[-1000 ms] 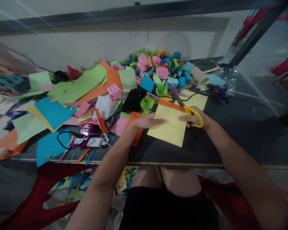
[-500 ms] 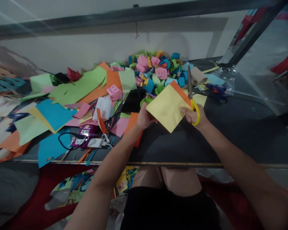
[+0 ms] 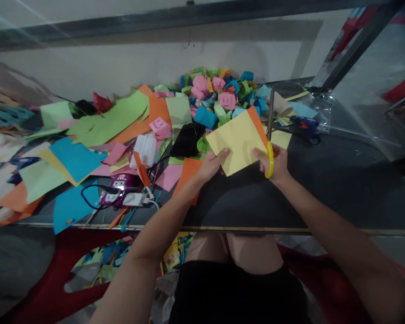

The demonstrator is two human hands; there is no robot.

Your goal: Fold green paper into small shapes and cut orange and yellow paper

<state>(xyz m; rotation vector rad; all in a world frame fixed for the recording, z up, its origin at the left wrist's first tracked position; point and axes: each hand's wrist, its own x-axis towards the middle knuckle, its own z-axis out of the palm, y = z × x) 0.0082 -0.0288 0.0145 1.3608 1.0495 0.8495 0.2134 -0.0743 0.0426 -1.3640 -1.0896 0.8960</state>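
My left hand pinches the lower left corner of a yellow paper sheet, thumb on top. Behind that sheet an orange paper shows along the right edge. My right hand grips the same papers at their right side between thumb and fingers. Scissors with yellow handles hang on the right hand too, their blades pointing up and away from me. The papers are held above the dark table, in front of a heap of small folded paper pieces.
A black phone, a white charger and a purple power strip with cables lie left of my hands. Coloured paper sheets cover the table's left side. A blue glue gun and a cardboard tube are at the right.
The papers have been turned from a diamond position to a more level one. My left thumb has moved onto the yellow sheet, and the scissors have tilted slightly.
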